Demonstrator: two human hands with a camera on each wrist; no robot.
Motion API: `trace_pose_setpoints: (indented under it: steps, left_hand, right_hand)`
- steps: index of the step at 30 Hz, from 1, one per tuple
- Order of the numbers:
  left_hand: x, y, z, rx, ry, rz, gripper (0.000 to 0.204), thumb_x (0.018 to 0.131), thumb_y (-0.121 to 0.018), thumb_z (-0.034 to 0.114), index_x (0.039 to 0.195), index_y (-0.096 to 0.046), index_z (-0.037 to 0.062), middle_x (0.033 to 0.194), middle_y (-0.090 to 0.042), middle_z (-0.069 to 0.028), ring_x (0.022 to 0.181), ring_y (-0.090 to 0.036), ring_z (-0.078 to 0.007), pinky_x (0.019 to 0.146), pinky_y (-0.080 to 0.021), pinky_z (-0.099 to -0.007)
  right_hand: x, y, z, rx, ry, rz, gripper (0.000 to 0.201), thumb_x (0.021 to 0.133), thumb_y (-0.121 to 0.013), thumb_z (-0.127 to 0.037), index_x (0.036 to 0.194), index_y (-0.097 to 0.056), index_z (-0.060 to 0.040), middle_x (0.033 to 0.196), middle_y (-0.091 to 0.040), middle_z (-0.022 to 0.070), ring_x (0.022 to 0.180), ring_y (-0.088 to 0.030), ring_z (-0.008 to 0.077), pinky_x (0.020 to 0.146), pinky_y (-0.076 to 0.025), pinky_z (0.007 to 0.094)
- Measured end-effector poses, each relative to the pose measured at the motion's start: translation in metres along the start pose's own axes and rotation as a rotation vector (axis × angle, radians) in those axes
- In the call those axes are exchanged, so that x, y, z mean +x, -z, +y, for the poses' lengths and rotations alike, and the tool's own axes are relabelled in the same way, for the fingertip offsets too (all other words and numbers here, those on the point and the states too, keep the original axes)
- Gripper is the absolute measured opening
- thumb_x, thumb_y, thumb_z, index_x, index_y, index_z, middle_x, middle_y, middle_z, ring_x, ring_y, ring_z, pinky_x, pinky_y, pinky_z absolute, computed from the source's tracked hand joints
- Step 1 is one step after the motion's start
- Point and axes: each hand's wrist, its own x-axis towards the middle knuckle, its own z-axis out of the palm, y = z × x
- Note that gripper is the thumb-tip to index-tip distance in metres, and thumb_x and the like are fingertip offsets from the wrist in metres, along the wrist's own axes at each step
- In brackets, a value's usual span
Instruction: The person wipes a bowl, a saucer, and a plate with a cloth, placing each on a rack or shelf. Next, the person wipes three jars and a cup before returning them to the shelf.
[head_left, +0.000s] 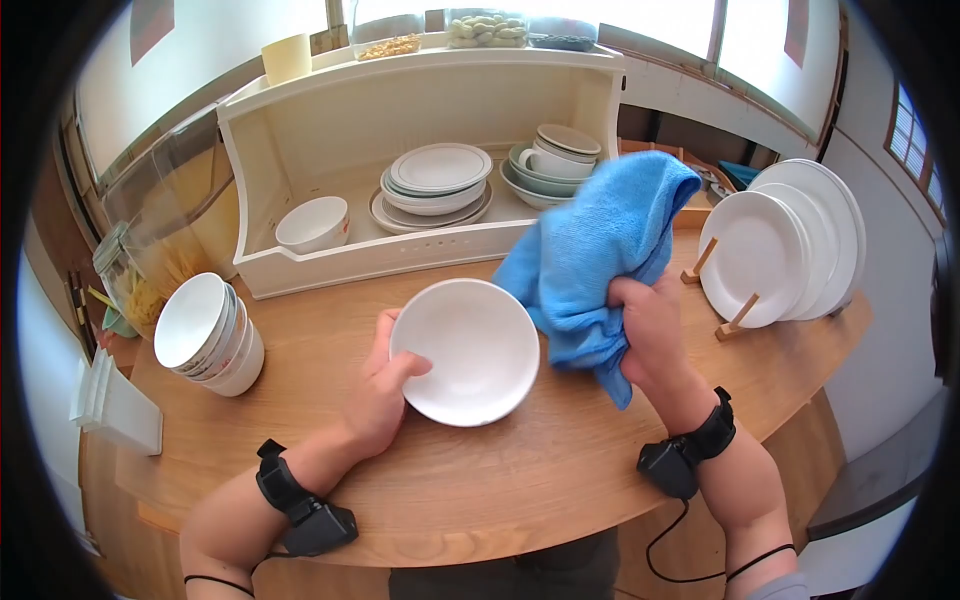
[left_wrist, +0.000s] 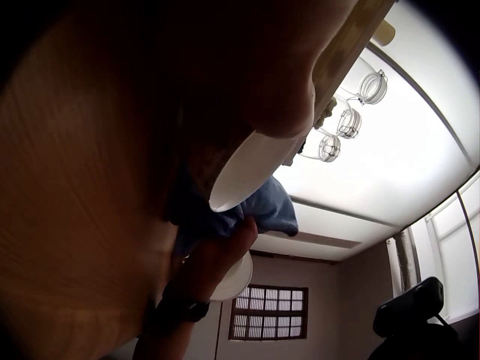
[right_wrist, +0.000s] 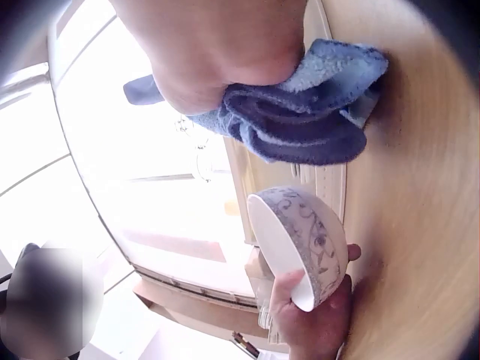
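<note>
My left hand grips a white bowl at its left side, thumb over the rim and fingers beneath. The bowl is tilted so its plain inside faces me; in the right wrist view a grey floral pattern shows on the outside of the bowl. To the right of the bowl, my right hand holds a bunched blue cloth, its folds hanging down over the table. The cloth's lower left edge comes close beside the bowl's rim. In the left wrist view, my palm hides much of the bowl.
Nested bowls stand at the left beside a white plastic container. A cream shelf at the back holds plates, a single bowl and stacked cups and bowls. White plates stand in a wooden rack at the right.
</note>
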Motion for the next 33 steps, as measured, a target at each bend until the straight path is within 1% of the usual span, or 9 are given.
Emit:
trace_pose_setpoints:
  steps: [3, 11, 13, 18, 20, 21, 25, 30, 33]
  left_hand:
    - [-0.003, -0.007, 0.002, 0.025, -0.005, -0.075, 0.029, 0.093, -0.049, 0.016, 0.119, -0.042, 0.0055, 0.107, -0.053, -0.0042, 0.101, -0.049, -0.0121, 0.090, -0.039, -0.0259]
    - [-0.007, -0.014, 0.009, 0.209, 0.055, -0.148, 0.018, 0.096, -0.052, 0.021, 0.102, -0.055, 0.0039, 0.092, -0.059, -0.0002, 0.087, -0.056, -0.0094, 0.077, -0.046, -0.0249]
    - [-0.012, -0.016, 0.001, 0.464, -0.231, -0.209, 0.012, 0.092, -0.057, 0.011, 0.099, -0.052, 0.0028, 0.090, -0.059, -0.0027, 0.085, -0.056, -0.0101, 0.073, -0.046, -0.0249]
    - [-0.022, -0.030, -0.011, 0.325, -0.382, -0.122, 0.017, 0.088, -0.057, -0.001, 0.095, -0.043, 0.0034, 0.089, -0.055, -0.0063, 0.084, -0.053, -0.0118, 0.074, -0.044, -0.0260]
    - [-0.018, -0.030, -0.016, 0.368, -0.607, 0.100, 0.018, 0.087, -0.055, -0.003, 0.095, -0.040, 0.0038, 0.091, -0.052, -0.0067, 0.084, -0.052, -0.0138, 0.075, -0.044, -0.0270]
    - [-0.016, -0.021, -0.015, -0.202, -0.042, 0.153, 0.019, 0.087, -0.052, -0.004, 0.098, -0.039, 0.0028, 0.091, -0.050, -0.0078, 0.084, -0.051, -0.0150, 0.076, -0.044, -0.0276]
    - [-0.010, -0.013, -0.010, 0.394, -0.490, 0.269, 0.020, 0.098, -0.044, 0.010, 0.114, -0.043, -0.0004, 0.100, -0.059, -0.0085, 0.090, -0.059, -0.0146, 0.071, -0.048, -0.0278]
    - [0.003, -0.005, -0.008, 0.305, -0.326, 0.267, 0.026, 0.099, -0.046, 0.025, 0.109, -0.050, 0.0019, 0.090, -0.061, -0.0070, 0.082, -0.056, -0.0122, 0.073, -0.046, -0.0277]
    - [-0.006, -0.008, -0.009, 0.559, -0.224, -0.057, 0.018, 0.095, -0.051, 0.018, 0.103, -0.051, 0.0018, 0.089, -0.062, -0.0164, 0.078, -0.060, -0.0205, 0.070, -0.047, -0.0332]
  right_hand:
    - [-0.012, -0.006, -0.004, 0.122, -0.321, -0.217, 0.031, 0.071, -0.048, 0.012, 0.099, -0.058, 0.0021, 0.089, -0.063, 0.0053, 0.078, -0.061, 0.0146, 0.070, -0.052, 0.0284]
    - [-0.029, -0.010, 0.001, -0.033, -0.158, -0.524, 0.029, 0.073, -0.058, 0.005, 0.102, -0.061, 0.0014, 0.093, -0.066, 0.0049, 0.086, -0.060, 0.0112, 0.079, -0.049, 0.0287]
    - [-0.036, -0.013, 0.002, -0.133, -0.113, -0.554, 0.025, 0.074, -0.058, 0.003, 0.099, -0.062, 0.0010, 0.090, -0.067, 0.0057, 0.084, -0.060, 0.0116, 0.078, -0.049, 0.0291]
    - [-0.044, -0.020, 0.015, -0.394, -0.049, -0.561, 0.014, 0.077, -0.060, -0.002, 0.090, -0.064, -0.0004, 0.082, -0.068, 0.0074, 0.076, -0.062, 0.0146, 0.074, -0.049, 0.0299]
    - [-0.049, -0.020, 0.019, -0.399, -0.082, -0.616, 0.016, 0.077, -0.060, -0.003, 0.092, -0.063, -0.0005, 0.084, -0.067, 0.0083, 0.078, -0.061, 0.0160, 0.076, -0.049, 0.0306]
    - [-0.054, -0.021, 0.021, -0.374, -0.066, -0.606, 0.020, 0.076, -0.060, -0.004, 0.095, -0.062, -0.0005, 0.086, -0.066, 0.0093, 0.081, -0.061, 0.0165, 0.077, -0.048, 0.0310]
    - [-0.056, -0.018, 0.016, -0.375, -0.126, -0.638, 0.033, 0.076, -0.060, -0.006, 0.109, -0.056, -0.0021, 0.098, -0.063, 0.0094, 0.095, -0.058, 0.0171, 0.085, -0.046, 0.0328]
    - [-0.052, -0.011, 0.015, -0.191, -0.115, -0.424, 0.042, 0.076, -0.062, -0.004, 0.117, -0.051, -0.0015, 0.109, -0.059, 0.0063, 0.101, -0.056, 0.0161, 0.090, -0.045, 0.0320]
    - [-0.042, -0.015, 0.005, 0.003, -0.269, -0.365, 0.033, 0.077, -0.062, 0.001, 0.109, -0.057, -0.0011, 0.102, -0.062, 0.0051, 0.095, -0.059, 0.0142, 0.086, -0.048, 0.0306]
